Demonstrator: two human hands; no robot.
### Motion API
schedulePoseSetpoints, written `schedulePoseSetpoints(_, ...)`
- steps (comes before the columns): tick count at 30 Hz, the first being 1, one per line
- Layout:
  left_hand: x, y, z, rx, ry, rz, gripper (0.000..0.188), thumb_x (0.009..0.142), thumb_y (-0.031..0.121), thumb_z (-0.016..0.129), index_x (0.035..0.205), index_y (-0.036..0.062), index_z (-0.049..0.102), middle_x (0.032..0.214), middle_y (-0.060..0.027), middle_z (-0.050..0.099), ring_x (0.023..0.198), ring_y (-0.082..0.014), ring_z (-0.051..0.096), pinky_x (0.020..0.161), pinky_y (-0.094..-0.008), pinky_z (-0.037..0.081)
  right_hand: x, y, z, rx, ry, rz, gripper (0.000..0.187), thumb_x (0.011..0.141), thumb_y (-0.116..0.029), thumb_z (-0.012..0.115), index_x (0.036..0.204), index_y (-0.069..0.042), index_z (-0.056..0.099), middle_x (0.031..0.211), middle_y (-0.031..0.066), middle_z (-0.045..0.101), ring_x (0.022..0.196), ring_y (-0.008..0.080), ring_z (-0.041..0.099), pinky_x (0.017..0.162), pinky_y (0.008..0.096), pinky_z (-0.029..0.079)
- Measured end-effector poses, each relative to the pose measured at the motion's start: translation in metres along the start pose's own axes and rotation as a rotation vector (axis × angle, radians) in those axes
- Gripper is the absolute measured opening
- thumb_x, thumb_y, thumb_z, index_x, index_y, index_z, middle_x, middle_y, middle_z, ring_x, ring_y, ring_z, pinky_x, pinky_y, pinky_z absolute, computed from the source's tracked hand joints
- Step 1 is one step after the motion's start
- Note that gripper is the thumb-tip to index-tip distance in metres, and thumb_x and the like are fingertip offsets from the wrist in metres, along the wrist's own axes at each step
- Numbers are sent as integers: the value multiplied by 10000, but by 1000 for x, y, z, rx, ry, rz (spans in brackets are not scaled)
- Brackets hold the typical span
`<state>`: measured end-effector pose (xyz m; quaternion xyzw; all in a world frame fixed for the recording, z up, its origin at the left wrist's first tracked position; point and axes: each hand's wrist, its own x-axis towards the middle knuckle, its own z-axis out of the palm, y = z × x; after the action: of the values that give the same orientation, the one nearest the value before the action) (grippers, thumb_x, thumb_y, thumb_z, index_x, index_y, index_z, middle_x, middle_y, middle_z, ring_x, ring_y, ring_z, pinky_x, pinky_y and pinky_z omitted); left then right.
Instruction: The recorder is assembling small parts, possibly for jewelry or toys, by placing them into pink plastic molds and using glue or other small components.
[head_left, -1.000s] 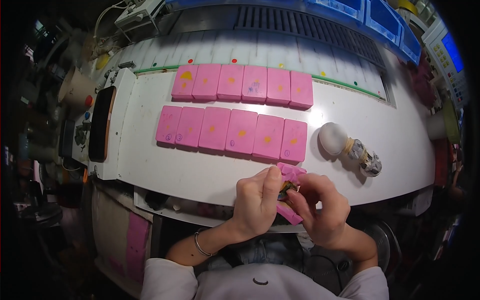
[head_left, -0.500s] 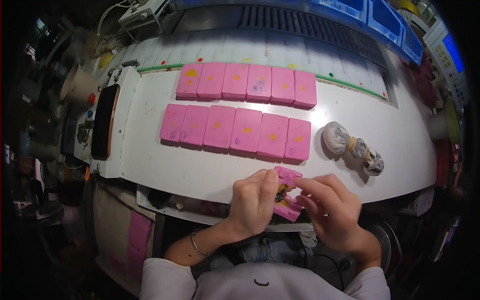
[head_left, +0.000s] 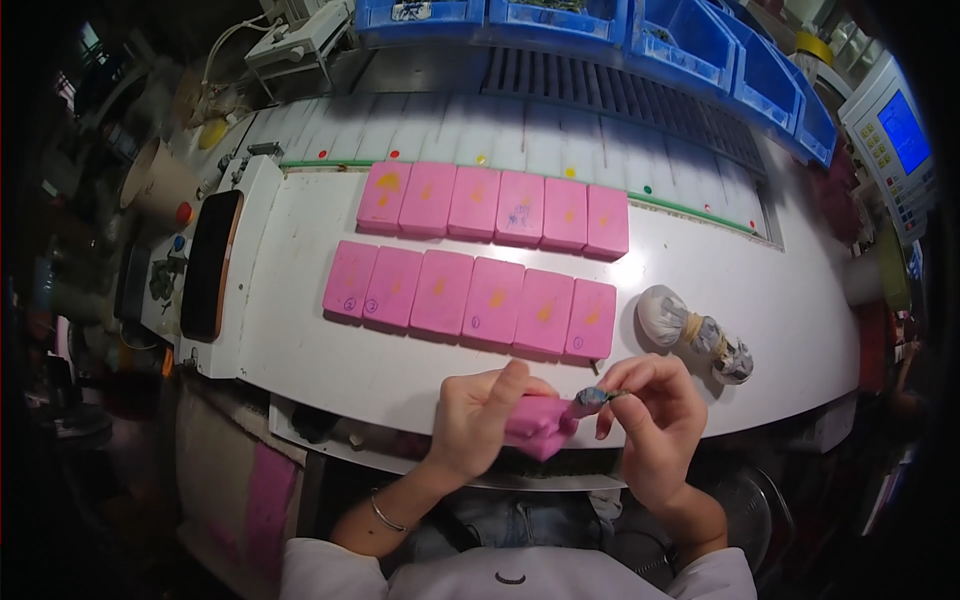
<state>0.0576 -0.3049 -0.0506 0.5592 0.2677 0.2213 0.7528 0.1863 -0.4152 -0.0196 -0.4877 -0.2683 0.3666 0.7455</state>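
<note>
At the table's front edge, my left hand (head_left: 472, 425) is closed around a pink rubber mold (head_left: 540, 428). My right hand (head_left: 662, 428) pinches a small dark blue-green piece (head_left: 592, 398) between thumb and fingers, at the mold's right end. Its exact shape is too small to make out. Beyond my hands lie two rows of similar pink blocks with yellow marks, a far row (head_left: 474, 200) and a near row (head_left: 443, 290). To the right of the near row rests a white and grey wrapped bundle (head_left: 662, 316), tied at its narrow waist.
A dark phone (head_left: 211, 265) leans at the table's left. Blue bins (head_left: 685, 55) line the back, in front of a dark grille (head_left: 620, 95). A white strip (head_left: 440, 130) with coloured dots runs behind the far row. A keypad device (head_left: 900, 130) stands at right.
The mold was bent open between both hands; now it sits in my left hand, lower and farther left. My right hand has drawn the dark piece to the mold's end. The view has tilted up.
</note>
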Motion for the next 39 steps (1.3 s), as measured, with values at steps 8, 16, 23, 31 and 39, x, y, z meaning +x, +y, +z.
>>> schedulePoseSetpoints(8,7,20,-6,28,-105,96,236,868,126,614,1018,-57,620,868,-87,669,825,-112,620,764,-237,483,32,-9,2,182,-109,430,88,872,-22,556,942,10,515,886,136,604,704,163,610,524,230,441)
schedulePoseSetpoints(16,5,26,-44,-409,-402,-118,279,913,246,558,918,-24,627,809,-73,646,774,-118,612,722,-252,479,106,-25,31,-167,-446,553,68,854,-44,595,877,15,569,808,112,621,639,137,592,512,225,428)
schedulePoseSetpoints(23,2,7,-31,245,21,-128,291,895,232,576,900,-44,668,759,-67,676,717,-109,623,690,-236,479,261,-68,127,-296,-244,-158,198,793,-54,614,948,69,606,765,118,632,605,133,597,521,237,460)
schedulePoseSetpoints(31,-10,12,-43,336,306,4,354,909,290,526,846,-28,666,723,-123,669,662,-190,647,627,-271,481,112,-39,58,-925,-776,-205,214,829,-114,630,1028,-37,641,788,124,630,631,172,609,559,299,475)
schedulePoseSetpoints(39,8,8,21,-201,43,-27,596,993,421,239,1054,-72,567,818,-105,644,812,-152,603,798,-266,460,33,-47,6,-997,-773,-305,258,808,-84,643,1048,-8,590,978,126,526,677,253,590,552,329,489)
